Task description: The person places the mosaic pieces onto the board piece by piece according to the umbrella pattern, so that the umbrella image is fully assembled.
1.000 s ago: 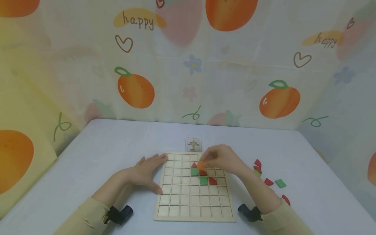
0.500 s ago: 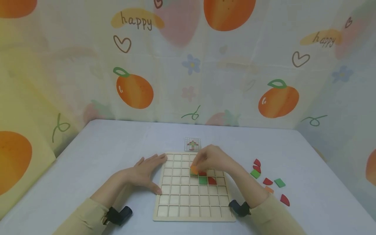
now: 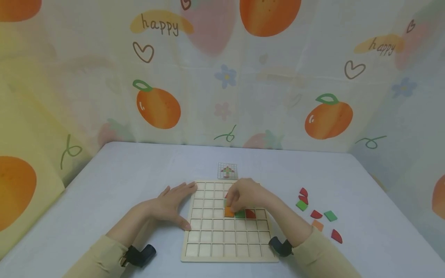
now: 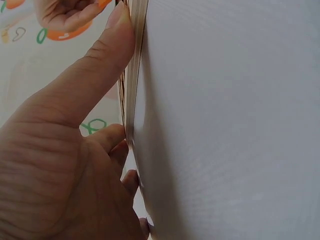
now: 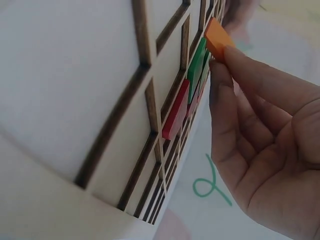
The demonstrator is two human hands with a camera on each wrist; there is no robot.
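A wooden grid board (image 3: 208, 236) lies on the white table. My right hand (image 3: 248, 195) pinches an orange square tile (image 3: 228, 212) between thumb and finger, at a grid cell left of a green square tile (image 3: 240, 214). In the right wrist view the orange tile (image 5: 218, 39) tilts above the grid, beside the green tile (image 5: 197, 67). A red quarter-round tile (image 3: 250, 214) sits right of the green one; the hand partly covers more tiles behind. Along the board's left edge rests my left hand (image 3: 170, 206), thumb and fingers spread; its thumb (image 4: 107, 55) touches the rim.
Loose tiles lie to the right of the board: several red quarter-rounds (image 3: 336, 236), green squares (image 3: 330, 216) and an orange square (image 3: 317, 225). A small pattern card (image 3: 227, 171) lies behind the board. A fruit-printed cloth (image 3: 271, 96) hangs at the back.
My right hand has brought the orange tile left and toward me, from the upper tiles down to the cell left of the green tile. The left hand stays on the board's edge.
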